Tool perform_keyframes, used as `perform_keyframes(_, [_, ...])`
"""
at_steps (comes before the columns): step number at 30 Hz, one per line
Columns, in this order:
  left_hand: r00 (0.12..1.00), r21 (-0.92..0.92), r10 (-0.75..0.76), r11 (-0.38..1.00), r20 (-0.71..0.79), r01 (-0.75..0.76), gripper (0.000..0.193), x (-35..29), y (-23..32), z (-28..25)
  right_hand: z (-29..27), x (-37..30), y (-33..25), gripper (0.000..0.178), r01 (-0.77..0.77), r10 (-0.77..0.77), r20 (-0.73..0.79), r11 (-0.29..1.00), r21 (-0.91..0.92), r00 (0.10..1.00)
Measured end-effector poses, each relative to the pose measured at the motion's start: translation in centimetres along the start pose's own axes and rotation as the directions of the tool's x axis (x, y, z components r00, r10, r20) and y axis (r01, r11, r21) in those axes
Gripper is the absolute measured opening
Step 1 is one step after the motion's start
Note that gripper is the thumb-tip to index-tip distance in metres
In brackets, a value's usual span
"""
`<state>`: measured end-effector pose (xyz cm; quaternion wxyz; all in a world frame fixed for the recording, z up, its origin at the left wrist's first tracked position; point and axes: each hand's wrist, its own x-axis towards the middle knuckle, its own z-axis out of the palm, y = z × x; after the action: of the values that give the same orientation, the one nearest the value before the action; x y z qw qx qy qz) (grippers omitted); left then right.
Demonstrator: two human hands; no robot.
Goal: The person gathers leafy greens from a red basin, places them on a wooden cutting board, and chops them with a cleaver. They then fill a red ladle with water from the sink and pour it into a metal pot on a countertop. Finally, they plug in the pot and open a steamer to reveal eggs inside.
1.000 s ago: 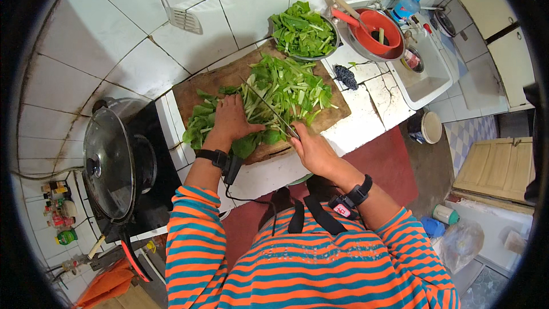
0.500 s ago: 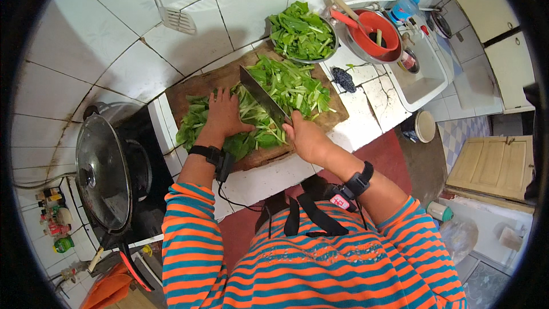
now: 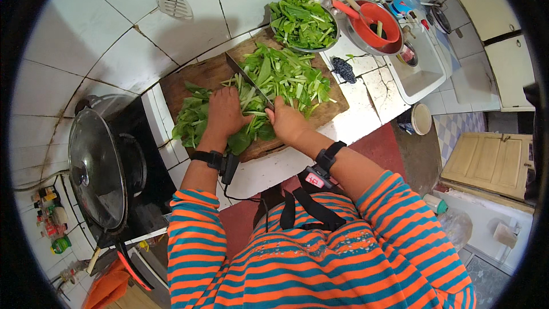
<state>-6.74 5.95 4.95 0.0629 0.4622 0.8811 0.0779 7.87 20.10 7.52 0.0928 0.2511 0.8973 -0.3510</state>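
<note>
A wooden cutting board lies on the white tiled counter. My left hand presses down on a bunch of leafy greens at the board's left side, its fingers bent over the stalks. My right hand grips a cleaver by the handle, which the fingers hide. The wide dark blade slants away to the upper left, among the greens just right of my left fingers. Chopped greens are heaped on the board to the right of the blade.
Behind the board stands a metal bowl heaped with greens. A red plastic basin sits in a larger metal bowl beside the sink. A crumpled dark bag lies on the counter. At left, a lidded wok rests on the stove.
My right hand and the cleaver have shifted left, closer to my left hand. The blade now stands nearer my left fingertips. My left hand still presses the greens, and the whole view has shifted slightly.
</note>
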Motion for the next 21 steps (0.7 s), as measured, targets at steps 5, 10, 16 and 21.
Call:
perform_keyframes(5, [0.996, -0.043, -0.041, 0.998, -0.078, 0.038, 0.077, -0.8, 0.5, 0.2, -1.3, 1.6, 1.7, 0.038, 0.045, -0.041, -0.083, 0.998, 0.042, 0.996])
perform_keyframes(10, [0.978, -0.013, -0.167, 0.986, -0.128, 0.166, 0.072, -1.5, 1.2, 0.7, -5.8, -2.2, 1.5, 0.033, 0.151, -0.131, -0.172, 0.983, 0.108, 0.976])
perform_keyframes(16, [0.982, -0.058, -0.155, 0.987, -0.108, 0.149, 0.073, -1.1, 0.7, 0.9, -7.8, -11.7, 0.7, 0.029, -0.213, 0.134, 0.199, 0.864, 0.457, 0.971])
perform_keyframes(21, [0.98, -0.068, -0.18, 0.982, -0.084, 0.175, 0.075, -1.0, 0.7, 1.1, -0.7, -11.5, 2.0, 0.035, -0.144, 0.124, 0.084, 0.941, 0.306, 0.989])
